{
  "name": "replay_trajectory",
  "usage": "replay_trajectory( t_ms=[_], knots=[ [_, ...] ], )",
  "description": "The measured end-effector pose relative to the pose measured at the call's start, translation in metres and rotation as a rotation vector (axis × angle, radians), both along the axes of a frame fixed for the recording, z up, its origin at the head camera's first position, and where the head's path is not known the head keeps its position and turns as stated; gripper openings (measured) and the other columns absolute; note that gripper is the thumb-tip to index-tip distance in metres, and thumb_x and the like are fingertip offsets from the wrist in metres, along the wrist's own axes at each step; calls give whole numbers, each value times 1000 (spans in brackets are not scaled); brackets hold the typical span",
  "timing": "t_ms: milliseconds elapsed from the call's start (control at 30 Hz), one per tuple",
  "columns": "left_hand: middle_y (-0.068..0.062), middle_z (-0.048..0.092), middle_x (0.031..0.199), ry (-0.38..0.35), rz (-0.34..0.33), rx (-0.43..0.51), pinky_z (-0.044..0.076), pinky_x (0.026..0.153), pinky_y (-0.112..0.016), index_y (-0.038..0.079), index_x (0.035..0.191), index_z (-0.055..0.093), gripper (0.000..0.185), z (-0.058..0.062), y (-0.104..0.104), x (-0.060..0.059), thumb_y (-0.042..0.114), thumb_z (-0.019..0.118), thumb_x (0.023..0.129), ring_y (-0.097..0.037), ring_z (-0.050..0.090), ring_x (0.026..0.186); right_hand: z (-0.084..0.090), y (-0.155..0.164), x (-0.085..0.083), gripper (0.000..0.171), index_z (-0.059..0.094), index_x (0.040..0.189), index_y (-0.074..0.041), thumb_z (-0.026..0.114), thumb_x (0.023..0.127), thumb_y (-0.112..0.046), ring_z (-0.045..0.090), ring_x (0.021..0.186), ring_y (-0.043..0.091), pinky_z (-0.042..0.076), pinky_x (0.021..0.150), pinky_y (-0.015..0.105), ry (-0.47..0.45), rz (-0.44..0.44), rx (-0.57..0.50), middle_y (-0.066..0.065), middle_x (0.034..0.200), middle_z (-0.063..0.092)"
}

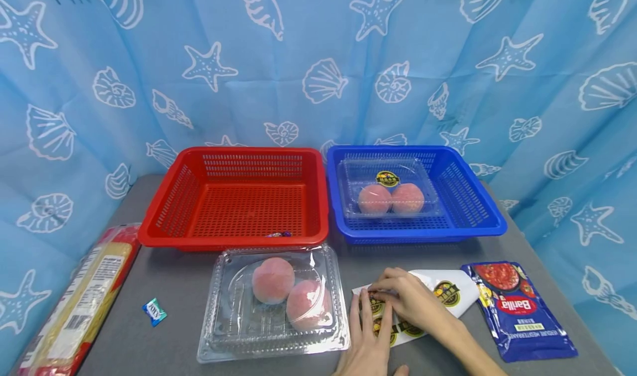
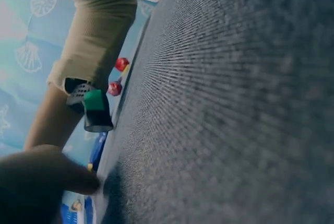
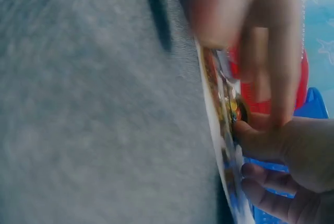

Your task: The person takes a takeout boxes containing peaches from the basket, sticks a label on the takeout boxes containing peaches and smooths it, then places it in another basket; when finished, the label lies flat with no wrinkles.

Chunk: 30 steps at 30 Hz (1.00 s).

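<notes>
A white sheet of round black-and-gold stickers (image 1: 460,279) lies on the grey table. My left hand (image 1: 367,337) rests with fairly straight fingers on the sheet's left end. My right hand (image 1: 410,304) bends over the sheet beside it, thumb and forefinger pinching at a sticker (image 3: 237,112) in the right wrist view. Whether that sticker has lifted is hidden by the fingers. Left of my hands is a clear plastic clamshell box (image 1: 234,332) with two peaches (image 1: 273,280) inside. No label shows on its lid.
A blue basket (image 1: 423,233) holds another clear box of two peaches, with a round sticker on its lid. Beside it is a red basket (image 1: 234,240) with a small purple wrapper inside. A blue sauce pouch (image 1: 522,315), a noodle pack (image 1: 82,304) and a wrapped candy (image 1: 155,312) lie around.
</notes>
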<state>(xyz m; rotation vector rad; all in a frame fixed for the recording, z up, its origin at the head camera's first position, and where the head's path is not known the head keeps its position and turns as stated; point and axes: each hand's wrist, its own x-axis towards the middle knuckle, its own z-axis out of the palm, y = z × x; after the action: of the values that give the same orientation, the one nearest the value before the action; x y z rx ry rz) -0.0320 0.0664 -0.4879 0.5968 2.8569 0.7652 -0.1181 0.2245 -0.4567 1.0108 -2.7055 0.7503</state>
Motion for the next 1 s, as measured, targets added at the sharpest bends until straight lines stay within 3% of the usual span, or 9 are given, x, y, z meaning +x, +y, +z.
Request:
replay_trajectory(
  t_ms=[100, 233, 333, 500, 633, 767, 1000],
  knots=[
    [-21, 18, 169, 27, -38, -178, 59, 89, -31, 26, 159, 36, 91, -3, -3, 0, 75, 59, 86, -45, 23, 154, 0, -2, 0, 21, 82, 96, -17, 80, 81, -2, 60, 78, 3, 54, 69, 25, 34, -32, 42, -13, 82, 67],
    [-19, 27, 167, 116, -25, -333, 48, 109, -48, 33, 154, 43, 86, -4, -3, 0, 84, 49, 86, -43, 30, 151, 3, -3, 0, 22, 82, 95, -18, 80, 81, -1, 62, 79, 6, 55, 71, 28, 40, -72, 82, -13, 82, 68],
    [-18, 29, 166, 175, 4, -364, 40, 113, -56, 37, 153, 45, 83, -5, -4, 2, 85, 48, 85, -42, 34, 150, 4, -4, 1, 20, 81, 94, -17, 80, 81, -3, 65, 79, 8, 57, 72, 30, 38, -94, 91, -11, 83, 71],
    [-20, 35, 162, 278, 52, -336, 46, 107, -54, 41, 149, 49, 82, -8, -5, 6, 85, 53, 81, -40, 41, 145, 4, -7, 5, 15, 80, 90, -18, 82, 80, -7, 68, 78, 10, 58, 70, 31, 66, -123, 97, -9, 82, 74],
    [-20, 41, 157, 382, 70, -379, 43, 106, -52, 45, 147, 51, 81, -9, -7, 5, 88, 52, 79, -39, 43, 143, 4, -9, 7, 14, 80, 86, -21, 84, 78, -10, 68, 77, 8, 56, 68, 30, 86, -137, 99, -13, 81, 73],
    [-19, 40, 158, 366, 65, -428, 39, 108, -52, 49, 150, 44, 82, -8, -6, 3, 91, 46, 80, -38, 40, 144, 6, -10, 9, 14, 79, 84, -21, 84, 77, -10, 69, 75, 7, 56, 67, 30, 94, -122, 85, -13, 80, 72],
    [-16, 37, 161, 237, 39, -440, 41, 111, -55, 54, 151, 40, 80, -5, -7, 1, 92, 41, 80, -36, 39, 147, 15, -8, 21, 14, 79, 82, -22, 83, 80, -9, 70, 78, 5, 56, 67, 28, 26, -115, 42, -15, 84, 72]
  ],
)
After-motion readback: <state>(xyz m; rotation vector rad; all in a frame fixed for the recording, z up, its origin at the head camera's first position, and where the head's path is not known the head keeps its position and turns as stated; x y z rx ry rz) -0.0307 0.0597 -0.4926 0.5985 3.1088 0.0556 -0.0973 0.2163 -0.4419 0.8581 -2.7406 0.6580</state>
